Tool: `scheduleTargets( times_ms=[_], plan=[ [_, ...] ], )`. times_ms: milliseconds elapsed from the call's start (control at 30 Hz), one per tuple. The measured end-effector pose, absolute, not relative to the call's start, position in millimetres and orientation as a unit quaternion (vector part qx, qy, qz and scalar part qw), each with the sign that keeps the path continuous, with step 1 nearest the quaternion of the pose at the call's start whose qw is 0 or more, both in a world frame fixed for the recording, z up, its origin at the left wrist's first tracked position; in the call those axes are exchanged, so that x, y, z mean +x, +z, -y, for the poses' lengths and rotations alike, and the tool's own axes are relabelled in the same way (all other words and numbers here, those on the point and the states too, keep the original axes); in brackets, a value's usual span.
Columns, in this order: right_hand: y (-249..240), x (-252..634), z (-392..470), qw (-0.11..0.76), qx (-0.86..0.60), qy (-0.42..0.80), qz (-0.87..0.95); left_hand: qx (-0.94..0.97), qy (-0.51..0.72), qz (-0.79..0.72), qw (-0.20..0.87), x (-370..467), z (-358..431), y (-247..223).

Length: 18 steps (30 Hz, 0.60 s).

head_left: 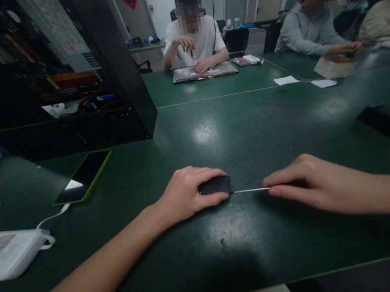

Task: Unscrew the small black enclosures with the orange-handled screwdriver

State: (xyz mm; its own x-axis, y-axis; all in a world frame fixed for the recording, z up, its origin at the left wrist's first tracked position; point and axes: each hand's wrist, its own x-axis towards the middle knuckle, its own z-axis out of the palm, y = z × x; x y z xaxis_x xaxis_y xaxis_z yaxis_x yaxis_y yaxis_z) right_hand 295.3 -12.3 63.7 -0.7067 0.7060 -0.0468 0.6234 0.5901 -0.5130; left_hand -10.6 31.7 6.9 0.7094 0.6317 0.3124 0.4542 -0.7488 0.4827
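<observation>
A small black box-like device [214, 185] lies on the green table [199, 150], gripped between the thumb and fingers of my left hand [184, 193]. From its right end a thin, pale, straight rod [250, 190] runs to the right. My right hand [315, 185] pinches the far end of this rod between thumb and fingertips. Whether the rod enters the device or only touches it is too small to tell.
Left of my hands are a green-edged phone [85, 178], a white power bank [6, 254] with a cable, and a large open black case [130, 77]. A black object [387, 121] lies at right. People sit across the table, one using a screwdriver on a flat panel [186, 74].
</observation>
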Motion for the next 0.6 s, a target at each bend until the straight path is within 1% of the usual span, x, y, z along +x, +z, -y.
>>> scheduleTargets(
  times_ms=[33, 100, 167, 267, 333, 500, 600],
  plan=[
    [56, 294, 19, 0.103, -0.397, 0.269, 0.872, 0.904, 0.235, -0.302, 0.19, -11, -32, 6],
    [42, 291, 30, 0.128, -0.412, 0.244, 0.868, 0.902, 0.234, -0.307, 0.192, -10, -32, 6],
    [31, 288, 39, 0.133, -0.396, 0.15, 0.896, 0.901, 0.234, -0.312, 0.193, -10, -31, 6],
    [17, 285, 45, 0.132, -0.355, -0.036, 0.925, 0.9, 0.233, -0.313, 0.193, -10, -31, 8],
    [9, 284, 47, 0.139, -0.344, -0.095, 0.924, 0.899, 0.233, -0.316, 0.195, -9, -30, 8],
    [-10, 274, 59, 0.164, -0.382, -0.068, 0.907, 0.894, 0.243, -0.322, 0.197, -10, -30, 6],
    [-17, 266, 70, 0.201, -0.419, -0.034, 0.885, 0.891, 0.244, -0.325, 0.202, -11, -30, 6]
  ],
)
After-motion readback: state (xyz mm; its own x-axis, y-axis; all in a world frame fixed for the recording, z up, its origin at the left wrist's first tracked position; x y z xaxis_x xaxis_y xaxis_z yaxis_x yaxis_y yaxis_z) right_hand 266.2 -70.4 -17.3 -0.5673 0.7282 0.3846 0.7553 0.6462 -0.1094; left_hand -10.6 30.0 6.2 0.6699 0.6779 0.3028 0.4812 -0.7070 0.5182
